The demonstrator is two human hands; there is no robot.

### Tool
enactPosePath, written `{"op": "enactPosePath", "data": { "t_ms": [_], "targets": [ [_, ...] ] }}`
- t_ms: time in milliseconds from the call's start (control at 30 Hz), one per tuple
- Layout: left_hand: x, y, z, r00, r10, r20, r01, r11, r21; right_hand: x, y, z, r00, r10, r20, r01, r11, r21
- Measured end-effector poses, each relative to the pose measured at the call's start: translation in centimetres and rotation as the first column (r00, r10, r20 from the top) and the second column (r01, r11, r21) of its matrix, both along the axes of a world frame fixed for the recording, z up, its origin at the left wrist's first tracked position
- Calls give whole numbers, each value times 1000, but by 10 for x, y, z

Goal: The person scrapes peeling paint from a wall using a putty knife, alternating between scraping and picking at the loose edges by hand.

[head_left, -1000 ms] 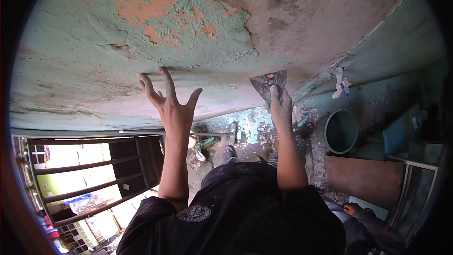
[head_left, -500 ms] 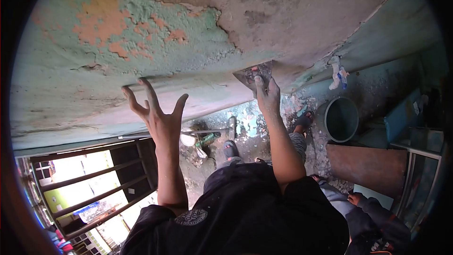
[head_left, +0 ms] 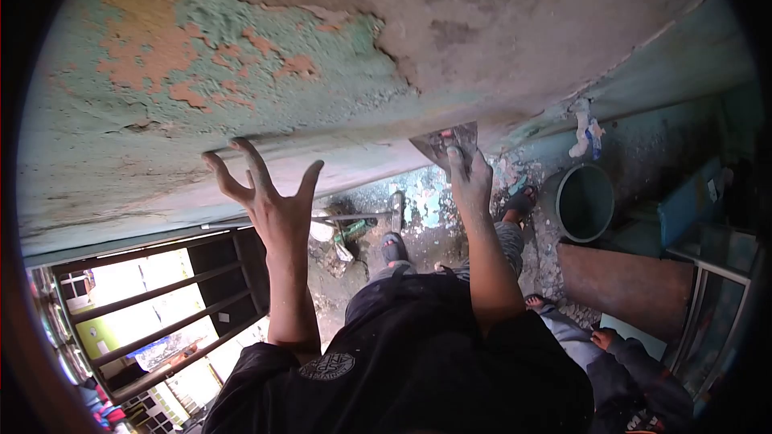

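Note:
My left hand (head_left: 276, 209) has its fingers spread, with the fingertips against the peeling green wall (head_left: 322, 104) and nothing held. In my right hand (head_left: 470, 177) is a wide, flat scraper (head_left: 447, 141), its blade dirty and lying close to the lower part of the wall. The thumb and fingers close around the scraper's narrow end. Above both hands the wall shows green paint, orange patches and a large bare grey area (head_left: 515, 24).
A round bucket (head_left: 585, 202) and a brown board (head_left: 625, 285) are at the right. Another person (head_left: 635, 378) is at the lower right. A barred window (head_left: 161, 305) is at the lower left. A long-handled tool (head_left: 396, 210) lies on the floor.
My right hand and the scraper have moved slightly down and to the right in view. My left hand keeps nearly the same spread pose at the wall.

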State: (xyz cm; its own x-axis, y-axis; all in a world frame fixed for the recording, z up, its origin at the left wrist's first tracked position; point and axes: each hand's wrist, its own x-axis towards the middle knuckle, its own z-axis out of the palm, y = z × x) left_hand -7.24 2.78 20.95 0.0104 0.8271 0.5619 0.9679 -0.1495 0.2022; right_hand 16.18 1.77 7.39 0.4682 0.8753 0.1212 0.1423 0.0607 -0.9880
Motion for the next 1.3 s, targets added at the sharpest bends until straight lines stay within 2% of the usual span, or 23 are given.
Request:
{"op": "enactPosePath", "data": {
  "t_ms": [100,133,167,233,267,367,400,433,533,600,700,767,833,867,900,933,967,1033,1067,1100,1167,1233,1300],
  "targets": [
    [3,-1,1,999,-8,39,9,1000,-26,2,9,5,979,127,159,-85,965,-250],
    [4,-3,2,999,3,45,-1,999,-45,0,12,-8,979,78,188,-53,989,-137],
    [6,-3,4,998,18,52,-15,998,-56,0,14,-10,977,91,191,-68,990,-125],
    [3,-7,4,998,9,55,-6,998,-56,-6,-3,2,996,64,-56,-62,997,37],
    [3,-4,5,998,-22,64,25,999,-45,-4,-12,3,996,41,-76,-42,999,-20],
    [4,-3,4,997,14,70,-10,998,-64,-7,8,4,998,45,-52,-43,999,27],
    [6,-4,3,996,-2,84,6,999,-45,-2,16,-6,990,32,139,-25,998,-50],
    [7,-3,5,995,-17,94,20,999,-27,-1,16,10,983,54,173,-48,998,-36],
    [6,-6,6,998,3,68,0,999,-48,-3,2,0,996,86,40,-84,996,-39],
    [7,-3,7,999,10,48,-8,1000,-30,-1,-11,6,997,26,-67,-24,999,33],
    [7,-5,8,997,24,67,-19,998,-67,-2,-2,15,998,54,45,-52,997,-52],
    [9,-5,8,990,3,142,6,998,-59,-2,12,23,994,113,-1,-112,983,-144],
    [7,-7,7,993,1,115,5,999,-51,-7,8,12,997,79,17,-76,990,-118],
    [6,-6,8,996,-2,92,6,999,-41,-11,3,6,999,48,-24,-49,999,-16],
    [6,-8,9,996,-4,90,7,999,-32,-16,-5,-2,998,19,-67,-13,996,86],
    [6,-8,9,997,16,76,-12,999,-53,-18,-8,-8,975,64,-213,-56,997,44],
    [6,-7,10,997,36,63,-31,996,-80,-14,-2,-13,975,65,-211,-55,997,54],
    [8,-7,8,998,22,63,-17,996,-82,-8,6,13,973,83,-214,-118,981,-157],
    [9,-6,9,995,14,98,-6,997,-83,-8,15,-10,997,47,-53,-45,998,36],
    [9,-7,10,991,10,133,0,997,-76,-10,7,-11,997,47,-57,-46,999,24],
    [7,-9,10,995,18,95,-10,996,-89,-16,-5,-3,951,49,-305,-77,994,-78],
    [6,-7,12,999,25,27,-22,995,-101,-19,-12,15,936,25,-352,-68,992,-110],
    [6,-4,10,1000,7,9,-7,998,-66,-16,-11,43,881,-8,-474,-170,927,-333]
  ]
}}
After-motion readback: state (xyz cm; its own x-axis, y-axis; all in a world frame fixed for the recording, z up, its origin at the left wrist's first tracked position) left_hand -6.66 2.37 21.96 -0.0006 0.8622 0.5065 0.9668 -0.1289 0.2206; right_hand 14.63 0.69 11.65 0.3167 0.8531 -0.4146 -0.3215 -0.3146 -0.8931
